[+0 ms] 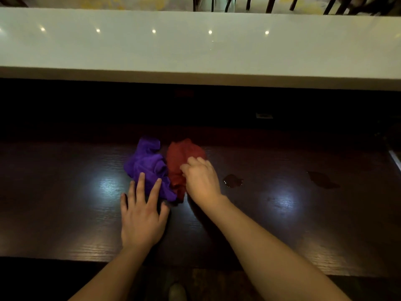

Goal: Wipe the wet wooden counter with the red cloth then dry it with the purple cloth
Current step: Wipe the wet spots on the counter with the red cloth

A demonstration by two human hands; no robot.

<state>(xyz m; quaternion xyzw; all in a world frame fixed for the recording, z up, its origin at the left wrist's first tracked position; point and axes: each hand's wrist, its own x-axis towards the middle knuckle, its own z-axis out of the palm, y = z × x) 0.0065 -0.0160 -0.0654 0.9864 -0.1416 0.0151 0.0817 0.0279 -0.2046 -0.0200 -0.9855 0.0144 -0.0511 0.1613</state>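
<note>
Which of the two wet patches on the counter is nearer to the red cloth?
The smaller puddle, just right of the right hand gripping the red cloth. The other wet patch lies much farther right on the wooden counter.

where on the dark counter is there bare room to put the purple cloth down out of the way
Left of the purple cloth and left hand, the wooden counter is bare. The middle is crowded: the red cloth under the right hand touches the purple one. To the right lie two puddles.
</note>
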